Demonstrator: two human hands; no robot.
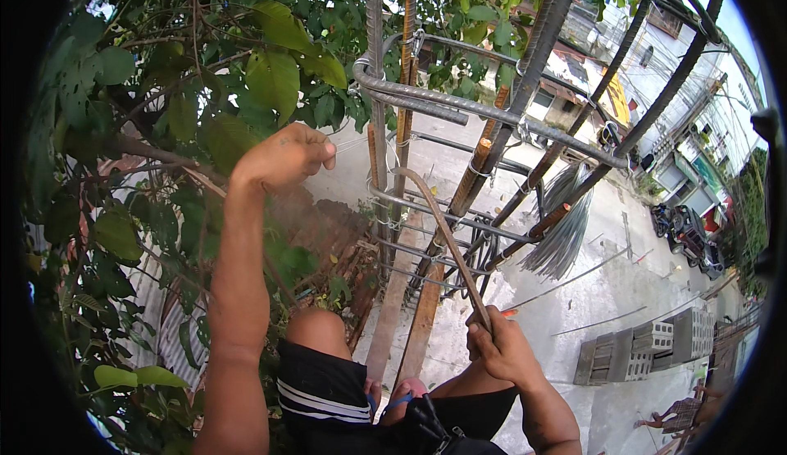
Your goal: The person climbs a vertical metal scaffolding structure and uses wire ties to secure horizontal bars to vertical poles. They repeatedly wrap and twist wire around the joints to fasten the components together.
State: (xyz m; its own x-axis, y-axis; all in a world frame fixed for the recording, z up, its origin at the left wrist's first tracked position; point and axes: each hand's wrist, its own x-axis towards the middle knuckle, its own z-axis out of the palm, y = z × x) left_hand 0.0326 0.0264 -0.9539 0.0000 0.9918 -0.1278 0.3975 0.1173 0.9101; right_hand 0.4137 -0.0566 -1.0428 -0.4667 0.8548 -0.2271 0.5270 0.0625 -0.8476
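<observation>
In front of me stands a column cage of ribbed steel bars [375, 37], ringed by bent stirrups [484, 111] and tied with thin wire. My left hand [288, 156], left of the cage, is closed in a pinch on a thin tie wire [352, 143] that runs toward the nearest upright bars. My right hand [507, 348] is wrapped around the lower end of a brown metal bar [447, 229] with a hooked tip. That tip lies beside the left uprights, close to the wire; whether it touches them I cannot tell.
Wooden planks [418, 324] lie beneath my feet, high above a concrete pavement [525, 307]. A bundle of wires [564, 221] hangs on the cage's right side. Leafy branches [176, 111] crowd the left. Hollow blocks [652, 338], a parked vehicle [689, 238] and another person [682, 412] are at right below.
</observation>
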